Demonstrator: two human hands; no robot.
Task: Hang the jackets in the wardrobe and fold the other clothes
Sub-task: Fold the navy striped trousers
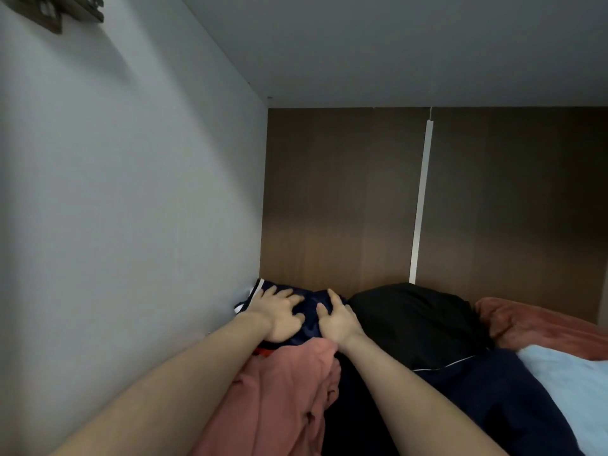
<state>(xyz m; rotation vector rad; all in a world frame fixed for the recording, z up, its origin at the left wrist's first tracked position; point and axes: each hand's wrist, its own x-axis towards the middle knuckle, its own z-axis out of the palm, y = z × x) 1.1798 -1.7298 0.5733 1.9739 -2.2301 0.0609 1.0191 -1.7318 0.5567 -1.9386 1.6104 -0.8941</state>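
Note:
I look into a wardrobe shelf full of clothes. A shiny navy garment (309,299) with a white stripe lies on top of a pile in the back left corner. My left hand (279,312) lies flat on it with fingers spread. My right hand (334,319) presses on it from the right, fingers slightly bent against the fabric. Below my hands sits a pink garment (289,390).
The grey side wall (131,192) runs along the left and a brown back panel (345,192) stands behind. A shelf ceiling (394,44) hangs overhead. To the right lie a black garment (418,317), a navy one (487,396), a rust-red one (543,330) and a light blue one (572,386).

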